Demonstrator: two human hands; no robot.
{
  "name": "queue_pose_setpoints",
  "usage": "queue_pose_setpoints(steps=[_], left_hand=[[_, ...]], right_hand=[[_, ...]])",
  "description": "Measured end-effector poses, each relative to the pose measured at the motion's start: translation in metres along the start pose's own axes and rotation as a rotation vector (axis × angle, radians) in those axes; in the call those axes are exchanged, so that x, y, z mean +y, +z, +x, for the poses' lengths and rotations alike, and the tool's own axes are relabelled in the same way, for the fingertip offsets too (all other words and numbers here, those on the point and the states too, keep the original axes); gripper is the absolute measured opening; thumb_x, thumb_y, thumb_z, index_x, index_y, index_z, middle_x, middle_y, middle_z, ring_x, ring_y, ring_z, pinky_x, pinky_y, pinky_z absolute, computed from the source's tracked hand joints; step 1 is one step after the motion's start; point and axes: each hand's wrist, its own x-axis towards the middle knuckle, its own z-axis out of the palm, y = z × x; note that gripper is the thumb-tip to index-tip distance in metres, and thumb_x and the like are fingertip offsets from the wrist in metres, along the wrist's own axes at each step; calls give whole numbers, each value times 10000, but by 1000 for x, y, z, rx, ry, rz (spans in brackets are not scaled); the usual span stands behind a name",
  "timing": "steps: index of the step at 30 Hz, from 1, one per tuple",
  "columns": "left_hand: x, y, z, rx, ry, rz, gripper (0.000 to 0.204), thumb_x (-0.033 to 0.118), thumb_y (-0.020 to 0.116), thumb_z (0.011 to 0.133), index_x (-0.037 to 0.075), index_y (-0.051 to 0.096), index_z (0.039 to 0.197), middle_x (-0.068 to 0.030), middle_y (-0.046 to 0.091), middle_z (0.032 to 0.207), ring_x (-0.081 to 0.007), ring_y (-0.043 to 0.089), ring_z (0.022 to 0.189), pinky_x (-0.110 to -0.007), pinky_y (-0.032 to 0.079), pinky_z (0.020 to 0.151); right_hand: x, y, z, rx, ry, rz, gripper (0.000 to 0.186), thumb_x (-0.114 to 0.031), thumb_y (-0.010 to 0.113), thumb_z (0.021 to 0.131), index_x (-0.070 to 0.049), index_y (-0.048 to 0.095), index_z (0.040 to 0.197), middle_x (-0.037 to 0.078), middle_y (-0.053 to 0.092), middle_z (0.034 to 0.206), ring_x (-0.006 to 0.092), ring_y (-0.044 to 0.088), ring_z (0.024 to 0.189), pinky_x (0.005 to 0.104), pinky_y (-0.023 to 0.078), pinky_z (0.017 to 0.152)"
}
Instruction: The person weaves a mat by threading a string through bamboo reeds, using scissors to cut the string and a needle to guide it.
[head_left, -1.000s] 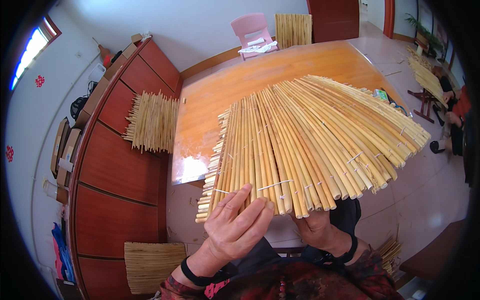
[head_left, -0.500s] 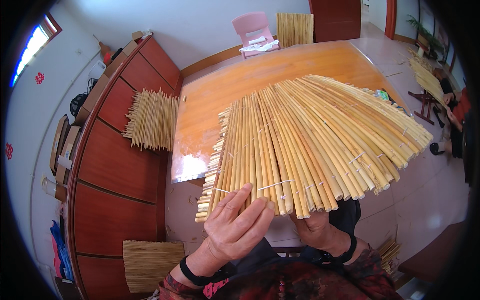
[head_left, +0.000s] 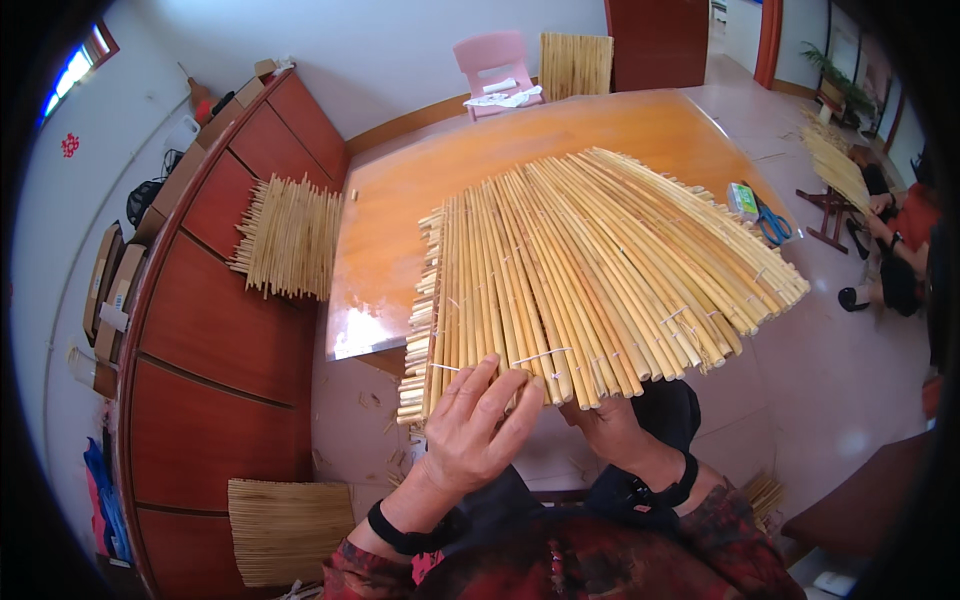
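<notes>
1. Stalk mat (head_left: 600,280): right edge shifted leftward against the worktop (head_left: 390,240) since the earlier frame; blue scissors (head_left: 773,226) and small green-and-white box (head_left: 742,202) now in fuller view.
2. Left hand (head_left: 470,435): fingers (head_left: 480,382) bent over the mat's near edge, toward its left corner, grasping stalk ends just beside a white tie (head_left: 540,356).
3. Right hand (head_left: 617,437): beneath the near edge; fingers hidden by stalks, grip cannot be told.
4. Mat spread fanwise, near ends overhanging the worktop.

Red character-like cutout (head_left: 70,145) on white wall (head_left: 60,220), ten o'clock; green-and-white packet (head_left: 742,202) on desk (head_left: 640,120), two o'clock, markings too small to read.
</notes>
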Motion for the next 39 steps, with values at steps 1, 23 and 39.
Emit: queue_pose_setpoints(steps=[1,23,39], left_hand=[[0,2,-1,3,0,-5,284,111,586,726,70,574,1007,-88,596,942,-290,601,867,-375,502,720],[8,4,2,54,-115,-21,220,13,648,701,49,604,913,-80,634,902,-269,609,850,-359,497,735],[6,16,-15,54,-110,-63,253,82,596,695,47,616,944,-107,619,945,-297,599,866,-385,490,737]], right_hand=[[2,-1,-1,11,7,54,84,-91,521,884,-50,559,821,-10,483,631,84,463,569,233,376,495],[-1,6,-1,45,108,335,263,90,456,822,-92,551,985,-3,491,749,95,477,606,209,386,487],[-6,5,8,-28,56,-54,220,-250,487,905,-44,525,838,7,447,549,92,417,450,223,315,399]])
